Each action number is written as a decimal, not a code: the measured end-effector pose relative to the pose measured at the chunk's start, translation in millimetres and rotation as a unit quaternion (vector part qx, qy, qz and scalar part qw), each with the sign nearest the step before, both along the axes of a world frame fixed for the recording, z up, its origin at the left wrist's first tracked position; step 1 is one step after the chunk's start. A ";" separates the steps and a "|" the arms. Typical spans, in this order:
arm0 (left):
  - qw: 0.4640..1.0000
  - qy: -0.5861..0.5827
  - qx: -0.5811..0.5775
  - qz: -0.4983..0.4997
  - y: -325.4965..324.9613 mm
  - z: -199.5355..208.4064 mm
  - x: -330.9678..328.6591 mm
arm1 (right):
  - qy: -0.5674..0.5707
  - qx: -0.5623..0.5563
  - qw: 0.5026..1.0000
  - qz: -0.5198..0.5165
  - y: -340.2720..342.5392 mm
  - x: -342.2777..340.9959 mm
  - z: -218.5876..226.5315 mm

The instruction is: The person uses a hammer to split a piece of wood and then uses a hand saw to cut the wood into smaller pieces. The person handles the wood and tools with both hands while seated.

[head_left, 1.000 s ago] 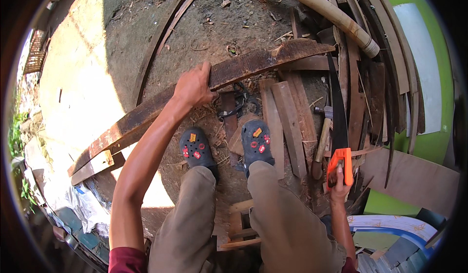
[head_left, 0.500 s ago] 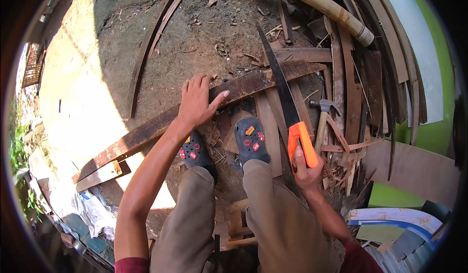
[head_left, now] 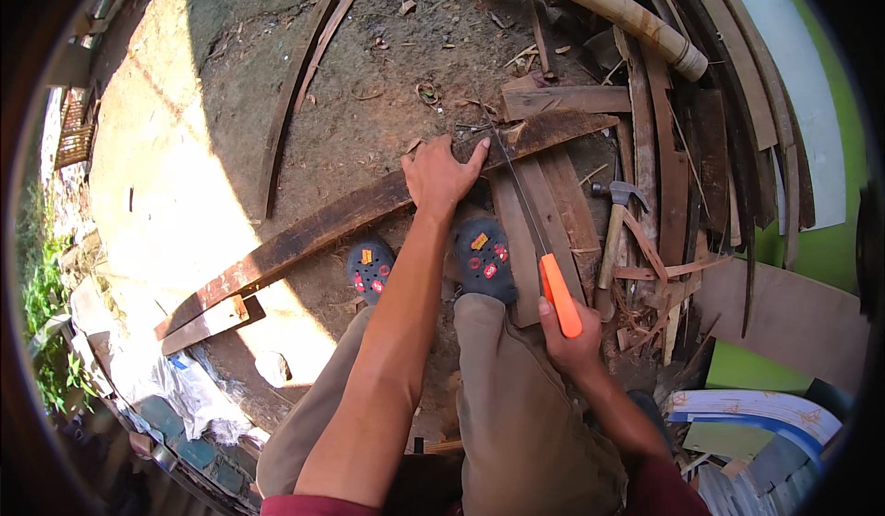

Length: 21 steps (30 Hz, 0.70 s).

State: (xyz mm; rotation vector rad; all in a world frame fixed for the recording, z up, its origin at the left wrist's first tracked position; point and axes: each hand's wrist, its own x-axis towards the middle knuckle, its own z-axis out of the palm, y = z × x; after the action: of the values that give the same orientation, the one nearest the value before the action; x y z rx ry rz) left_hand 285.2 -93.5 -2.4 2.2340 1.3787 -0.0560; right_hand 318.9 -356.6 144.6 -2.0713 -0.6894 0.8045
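Observation:
A long dark wooden plank [head_left: 313, 228] lies slantwise across the ground, from the lower left to the upper right. My left hand [head_left: 437, 180] grips it from above, fingers over the far edge and thumb stretched toward the saw blade. In my right hand [head_left: 572, 339] is a handsaw [head_left: 560, 287], held by its orange handle. Its thin blade is seen nearly edge-on and crosses the plank just right of my left thumb. Both of my feet, in dark clogs [head_left: 486, 263], are on the near side of the plank.
A claw hammer [head_left: 615, 230] lies right of the saw on scrap wood. Beyond it are stacked boards [head_left: 673, 166] and a bamboo pole [head_left: 636, 20]. A short wood block [head_left: 207, 323] lies by the plank's left end. Green and white panels [head_left: 802, 92] stand at the far right.
My left hand has slid right along the plank, up beside the blade. The saw has turned from showing its flat side to nearly edge-on, its handle lower and slightly left.

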 end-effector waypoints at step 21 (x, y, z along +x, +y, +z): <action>1.000 0.000 0.015 0.024 -0.2 -0.8 4.7 | 0.044 -0.090 0.995 0.010 -36.8 -3.7 53.2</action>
State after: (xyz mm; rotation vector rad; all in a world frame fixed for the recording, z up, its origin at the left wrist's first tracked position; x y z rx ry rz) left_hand 289.9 -93.6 -3.2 2.2245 1.4407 -0.0175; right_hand 315.1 -393.3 197.8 -2.1775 -0.6083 0.9954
